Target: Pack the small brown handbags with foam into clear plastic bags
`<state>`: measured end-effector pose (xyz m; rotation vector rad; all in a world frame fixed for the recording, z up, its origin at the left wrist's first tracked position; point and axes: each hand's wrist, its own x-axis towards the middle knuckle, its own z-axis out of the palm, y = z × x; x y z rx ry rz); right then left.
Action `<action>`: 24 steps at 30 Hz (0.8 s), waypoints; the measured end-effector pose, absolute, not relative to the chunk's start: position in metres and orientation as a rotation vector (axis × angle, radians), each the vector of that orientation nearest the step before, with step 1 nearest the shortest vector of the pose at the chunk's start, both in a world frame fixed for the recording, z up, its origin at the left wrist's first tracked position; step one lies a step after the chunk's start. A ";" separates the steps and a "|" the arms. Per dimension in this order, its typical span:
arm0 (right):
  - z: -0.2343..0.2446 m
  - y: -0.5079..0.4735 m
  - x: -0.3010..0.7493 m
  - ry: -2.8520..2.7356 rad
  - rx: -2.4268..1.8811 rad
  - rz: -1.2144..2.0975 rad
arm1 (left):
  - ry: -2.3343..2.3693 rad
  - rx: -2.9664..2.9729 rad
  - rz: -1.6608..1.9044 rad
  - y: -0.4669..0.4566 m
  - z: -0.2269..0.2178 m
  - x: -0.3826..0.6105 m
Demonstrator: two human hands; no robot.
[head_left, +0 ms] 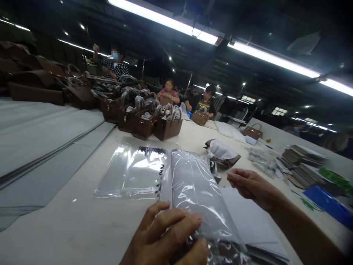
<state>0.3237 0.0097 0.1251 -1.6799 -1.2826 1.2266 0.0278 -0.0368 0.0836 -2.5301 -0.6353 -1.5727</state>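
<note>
Down at the near edge, the left hand (168,235) has its fingers (179,221) curled around the near end of a plastic-wrapped grey packet (193,184), which lies lengthwise on the worktop (82,221). The right hand (253,187) hovers just beside the packet, its fingers loosely spread and holding nothing. A flat clear bag (132,171) lies against the packet's left side. Brown handbags (154,123) stand in a row further back, and stacked cards (303,162) sit to the right.
</note>
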 end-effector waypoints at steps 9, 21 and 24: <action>0.213 -0.019 0.226 -2.154 -1.466 1.570 | -0.517 -2.352 -1.731 -0.034 0.070 0.041; 0.223 -0.015 0.205 -2.601 -1.568 1.238 | -0.576 -2.430 -1.643 -0.037 0.074 0.036; 0.228 -0.021 0.202 -2.624 -1.526 1.170 | -0.593 -2.419 -1.646 -0.037 0.075 0.035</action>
